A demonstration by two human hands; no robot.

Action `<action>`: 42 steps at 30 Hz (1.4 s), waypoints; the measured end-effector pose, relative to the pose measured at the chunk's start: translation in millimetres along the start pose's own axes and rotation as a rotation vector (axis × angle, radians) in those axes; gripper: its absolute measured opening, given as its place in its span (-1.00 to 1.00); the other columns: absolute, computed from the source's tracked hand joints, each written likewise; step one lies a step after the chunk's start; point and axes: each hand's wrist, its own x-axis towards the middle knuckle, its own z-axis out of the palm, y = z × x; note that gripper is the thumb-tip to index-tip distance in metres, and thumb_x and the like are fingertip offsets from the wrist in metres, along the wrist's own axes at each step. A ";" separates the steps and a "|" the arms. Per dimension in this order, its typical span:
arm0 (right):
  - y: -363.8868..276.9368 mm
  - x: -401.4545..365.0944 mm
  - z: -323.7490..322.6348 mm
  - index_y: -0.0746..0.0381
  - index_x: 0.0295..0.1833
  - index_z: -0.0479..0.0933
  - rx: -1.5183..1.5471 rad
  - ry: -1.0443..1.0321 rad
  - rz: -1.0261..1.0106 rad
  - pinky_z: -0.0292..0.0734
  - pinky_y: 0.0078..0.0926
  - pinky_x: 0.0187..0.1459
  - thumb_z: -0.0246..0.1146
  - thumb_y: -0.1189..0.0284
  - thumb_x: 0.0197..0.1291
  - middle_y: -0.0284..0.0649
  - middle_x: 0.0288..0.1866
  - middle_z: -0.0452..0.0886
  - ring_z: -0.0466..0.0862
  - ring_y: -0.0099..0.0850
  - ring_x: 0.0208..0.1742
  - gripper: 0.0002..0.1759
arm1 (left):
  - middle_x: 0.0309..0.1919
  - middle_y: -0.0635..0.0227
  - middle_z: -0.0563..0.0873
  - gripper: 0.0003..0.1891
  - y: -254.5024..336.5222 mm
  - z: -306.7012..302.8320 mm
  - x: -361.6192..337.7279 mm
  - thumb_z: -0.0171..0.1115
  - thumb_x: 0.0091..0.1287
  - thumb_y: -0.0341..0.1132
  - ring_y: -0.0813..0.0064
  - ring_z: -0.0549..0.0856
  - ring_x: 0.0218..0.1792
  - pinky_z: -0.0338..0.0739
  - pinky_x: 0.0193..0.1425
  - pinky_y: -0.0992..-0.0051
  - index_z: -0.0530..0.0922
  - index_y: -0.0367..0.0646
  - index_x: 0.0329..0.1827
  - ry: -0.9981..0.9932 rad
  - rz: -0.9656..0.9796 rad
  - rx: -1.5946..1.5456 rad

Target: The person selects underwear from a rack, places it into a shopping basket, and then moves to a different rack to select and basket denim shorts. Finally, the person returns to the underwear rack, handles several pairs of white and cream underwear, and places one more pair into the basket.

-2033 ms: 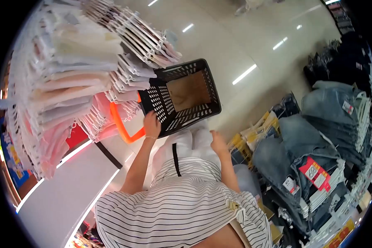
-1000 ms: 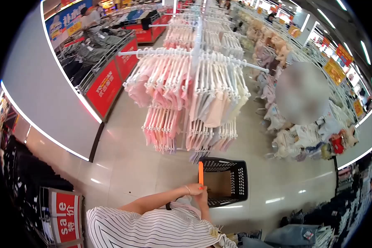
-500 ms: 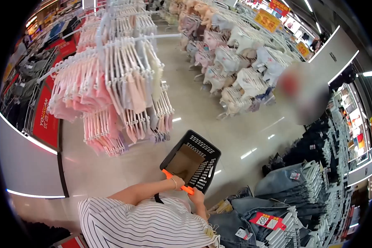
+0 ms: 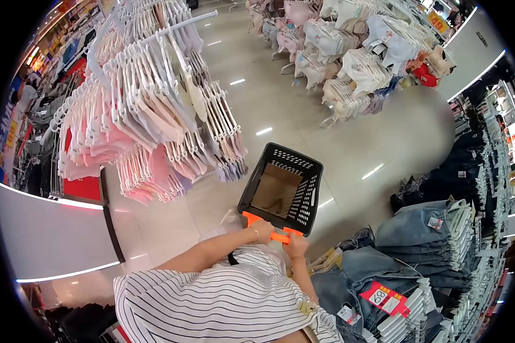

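Note:
Both my hands are closed round the orange handle of a black shopping basket cart. My left hand grips the handle's middle, a thin bracelet at its wrist. Just to its right, my right hand grips the end of the bar. The basket has perforated walls and stands tilted in my view, in front of my striped shirt. A flat brown panel shows at its bottom, with a darker patch or shadow on it.
Left, a white rack holds pink and pale garments on hangers. Across the shiny tiled floor, more hanging underwear fills racks. Jeans with a red price tag hang close on my right. A blurred shape stands beyond.
The basket cart and both hands sit farther right and higher in view. The left rack looks closer, and the jeans have shifted right. Both hands keep their hold on the handle.

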 end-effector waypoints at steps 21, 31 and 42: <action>119.2 283.2 58.4 0.06 -0.49 0.44 -0.052 -0.443 -0.121 0.45 -0.25 -0.47 0.34 0.32 -0.24 -0.27 -0.60 0.55 0.59 -0.20 -0.51 -0.79 | -0.39 0.11 0.69 -0.72 -85.2 -134.9 187.9 0.15 -0.05 -0.23 0.19 0.69 -0.34 0.56 -0.23 0.30 0.64 -0.20 -0.35 0.184 -0.189 -0.195; 138.2 414.9 99.5 0.08 -0.47 0.44 -0.021 -0.555 -0.241 0.46 -0.21 -0.44 0.34 0.28 -0.19 -0.22 -0.58 0.57 0.61 -0.14 -0.46 -0.78 | -0.44 0.14 0.69 -0.74 -137.1 -209.9 245.3 0.16 -0.07 -0.22 0.19 0.68 -0.36 0.56 -0.27 0.28 0.64 -0.17 -0.38 0.307 -0.292 -0.224; 145.1 539.1 148.2 0.12 -0.41 0.44 0.003 -0.540 -0.428 0.49 -0.21 -0.45 0.32 0.33 -0.20 -0.17 -0.56 0.59 0.61 -0.14 -0.48 -0.78 | -0.46 0.23 0.68 -0.73 -179.9 -287.5 288.0 0.22 -0.04 -0.14 0.24 0.68 -0.37 0.53 -0.27 0.28 0.60 -0.11 -0.34 0.494 -0.528 -0.139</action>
